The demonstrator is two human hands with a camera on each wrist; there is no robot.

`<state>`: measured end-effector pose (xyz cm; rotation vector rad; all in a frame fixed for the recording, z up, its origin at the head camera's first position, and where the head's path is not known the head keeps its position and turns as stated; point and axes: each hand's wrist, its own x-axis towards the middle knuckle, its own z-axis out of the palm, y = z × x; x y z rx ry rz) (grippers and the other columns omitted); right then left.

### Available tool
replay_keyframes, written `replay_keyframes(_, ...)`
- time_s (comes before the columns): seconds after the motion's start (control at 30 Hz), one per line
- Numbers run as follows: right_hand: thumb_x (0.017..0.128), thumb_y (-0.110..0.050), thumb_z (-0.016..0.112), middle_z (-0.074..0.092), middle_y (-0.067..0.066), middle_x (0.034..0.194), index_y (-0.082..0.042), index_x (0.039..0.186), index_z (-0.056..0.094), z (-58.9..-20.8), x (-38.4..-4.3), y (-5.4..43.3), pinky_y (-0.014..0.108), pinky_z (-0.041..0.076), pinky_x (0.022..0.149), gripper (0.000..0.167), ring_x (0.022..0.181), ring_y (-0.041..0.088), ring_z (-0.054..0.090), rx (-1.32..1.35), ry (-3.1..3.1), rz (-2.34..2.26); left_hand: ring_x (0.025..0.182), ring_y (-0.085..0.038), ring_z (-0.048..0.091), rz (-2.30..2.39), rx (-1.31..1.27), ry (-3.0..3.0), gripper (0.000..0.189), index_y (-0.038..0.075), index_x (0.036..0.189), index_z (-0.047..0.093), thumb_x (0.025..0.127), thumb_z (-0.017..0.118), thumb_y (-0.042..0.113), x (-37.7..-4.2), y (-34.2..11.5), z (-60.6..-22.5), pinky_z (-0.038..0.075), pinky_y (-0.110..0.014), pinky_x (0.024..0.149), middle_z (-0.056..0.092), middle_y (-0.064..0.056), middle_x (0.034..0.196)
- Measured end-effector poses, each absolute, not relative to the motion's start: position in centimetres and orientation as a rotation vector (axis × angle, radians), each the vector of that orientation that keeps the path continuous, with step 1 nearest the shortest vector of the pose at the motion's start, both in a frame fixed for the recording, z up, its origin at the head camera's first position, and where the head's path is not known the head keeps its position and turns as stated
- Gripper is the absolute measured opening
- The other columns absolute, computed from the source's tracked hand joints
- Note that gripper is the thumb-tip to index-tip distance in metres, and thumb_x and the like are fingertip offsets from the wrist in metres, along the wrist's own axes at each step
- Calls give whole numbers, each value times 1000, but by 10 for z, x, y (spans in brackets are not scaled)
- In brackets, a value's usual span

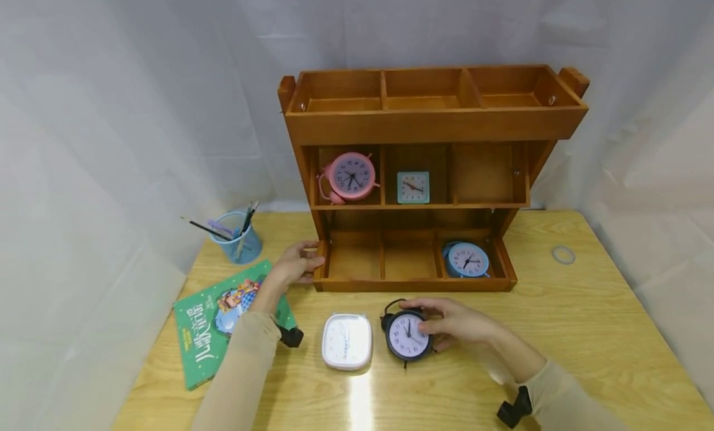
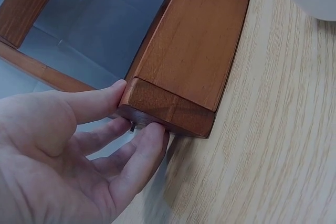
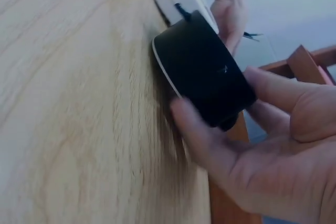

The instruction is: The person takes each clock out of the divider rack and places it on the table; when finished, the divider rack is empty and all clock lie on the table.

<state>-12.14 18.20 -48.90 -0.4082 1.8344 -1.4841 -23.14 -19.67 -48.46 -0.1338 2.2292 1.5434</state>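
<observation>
My right hand (image 1: 454, 322) grips a black alarm clock (image 1: 403, 344) at its right side, with the thumb over the white face. In the right wrist view the clock's dark round body (image 3: 202, 72) lies between thumb and fingers, close to the tabletop. To its left sits a white square clock (image 1: 347, 342), glare across its face. My left hand (image 1: 295, 265) holds the lower left corner of a brown wooden shelf (image 1: 415, 285). Seen from the left wrist, the thumb and fingertips are on the end of the shelf's side board (image 2: 173, 106).
A pink alarm clock (image 1: 351, 175) and a small teal-edged square clock (image 1: 413, 188) occupy the middle tier. A blue alarm clock (image 1: 467, 260) is in the bottom right compartment. Left are a blue mesh pen cup (image 1: 241, 245) and a green book (image 1: 203, 332); right, a pale ring (image 1: 563, 255).
</observation>
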Motion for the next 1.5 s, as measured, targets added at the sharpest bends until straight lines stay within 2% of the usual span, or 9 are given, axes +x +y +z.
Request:
replay_keyframes(0.13, 105, -13, 64, 61, 25, 132, -5, 154, 52, -486, -118, 178, 28, 57, 68, 50, 95, 19, 59, -499, 2047, -1371, 126, -31, 60, 1546, -141, 2226, 59, 9, 161, 38, 108, 62, 17, -230, -197, -485, 62, -42, 94, 45, -25, 157)
replay_keyframes(0.27, 104, -12, 65, 61, 27, 141, -4, 150, 56, -482, -114, 174, 28, 55, 71, 48, 96, 20, 62, -530, 2173, -1321, 126, -32, 60, 1549, -138, 2224, 60, 8, 161, 38, 107, 62, 18, -230, -197, -485, 62, -44, 94, 45, -26, 156)
replay_keyframes(0.47, 102, -13, 67, 61, 26, 148, -7, 145, 62, -480, -107, 168, 55, 53, 105, 44, 130, 42, 59, -581, 2402, -1190, 128, -32, 59, 1549, -141, 2227, 60, 9, 162, 38, 107, 62, 18, -229, -196, -484, 62, -43, 94, 45, -25, 157)
replay_keyframes(0.53, 102, -11, 67, 62, 26, 146, -6, 144, 63, -480, -105, 167, 62, 50, 108, 43, 133, 46, 56, -574, 2423, -1186, 128, -32, 59, 1549, -145, 2226, 60, 10, 162, 38, 107, 62, 18, -229, -195, -484, 62, -41, 94, 45, -24, 157)
replay_keyframes(0.63, 101, -8, 67, 63, 26, 141, -6, 141, 65, -481, -101, 166, 59, 53, 103, 41, 127, 43, 58, -554, 2443, -1188, 126, -32, 59, 1547, -139, 2228, 61, 9, 162, 37, 107, 62, 18, -229, -195, -484, 62, -41, 92, 45, -26, 157)
replay_keyframes(0.93, 100, -13, 71, 63, 13, 124, -15, 137, 68, -482, -90, 162, 33, 55, 84, 37, 101, 19, 60, -405, 2548, -1135, 123, -31, 59, 1563, -142, 2214, 61, 9, 163, 37, 108, 61, 18, -229, -196, -485, 61, -42, 94, 45, -26, 157)
replay_keyframes(1.07, 99, -17, 75, 64, 7, 124, -16, 138, 68, -486, -83, 159, 38, 59, 89, 40, 106, 19, 64, -534, 2782, -920, 119, -28, 60, 1566, -140, 2218, 60, 9, 162, 37, 108, 61, 18, -229, -196, -485, 61, -37, 88, 46, -25, 156)
replay_keyframes(1.3, 93, -29, 82, 64, 8, 132, -22, 143, 64, -491, -70, 162, 46, 60, 97, 53, 116, 27, 64, -1066, 3174, -248, 121, -29, 60, 1563, -143, 2227, 60, 10, 162, 38, 107, 62, 19, -228, -196, -484, 61, -36, 87, 46, -25, 155)
replay_keyframes(1.5, 94, -31, 80, 62, 17, 141, -19, 147, 61, -491, -75, 171, 56, 57, 100, 57, 124, 38, 61, -1192, 3259, -191, 117, -28, 61, 1564, -155, 2232, 59, 11, 161, 40, 107, 63, 20, -229, -197, -486, 61, -35, 87, 47, -24, 154)
